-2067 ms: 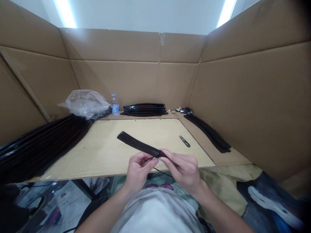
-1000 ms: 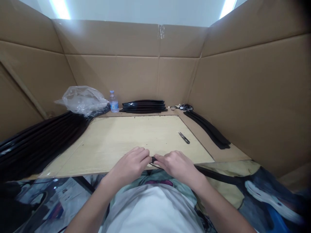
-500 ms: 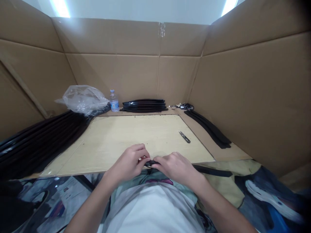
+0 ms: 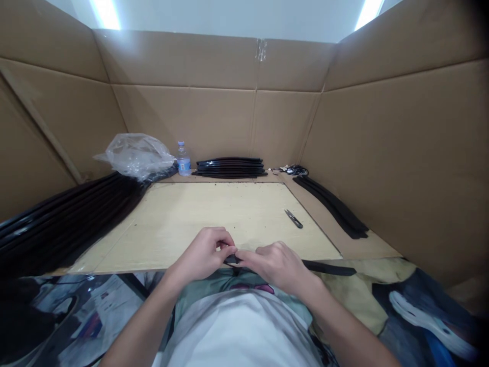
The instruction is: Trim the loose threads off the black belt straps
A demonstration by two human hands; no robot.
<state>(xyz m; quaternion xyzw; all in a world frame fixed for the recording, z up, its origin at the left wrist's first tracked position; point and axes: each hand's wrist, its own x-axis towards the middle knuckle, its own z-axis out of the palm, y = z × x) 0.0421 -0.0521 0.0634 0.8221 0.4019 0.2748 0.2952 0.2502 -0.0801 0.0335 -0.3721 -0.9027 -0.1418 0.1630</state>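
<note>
At the table's front edge, both my hands meet over a long black strip (image 4: 330,267). My right hand (image 4: 273,262) is closed around the strip near its end, and the rest sticks out to the right past the wrist. Thumb and fingers of my left hand (image 4: 212,250) are pinched together at that same end, touching the right fingertips. What exactly the left fingertips hold is partly hidden; a bit of black shows just below them. Thread snips (image 4: 294,218) lie on the tabletop (image 4: 183,214), ahead and to the right of my hands.
A thick pile of black strips (image 4: 72,214) covers the left side, with a clear plastic bag (image 4: 139,155) on its far end. Behind are a water bottle (image 4: 184,160) and stacked black strips (image 4: 231,167). More strips (image 4: 332,206) lie right. Cardboard walls (image 4: 214,117) enclose the table.
The view has shifted slightly. My right thumb has stretched toward the left fingertips, covering more of the strip's end. The strip's right end has moved a little left.
</note>
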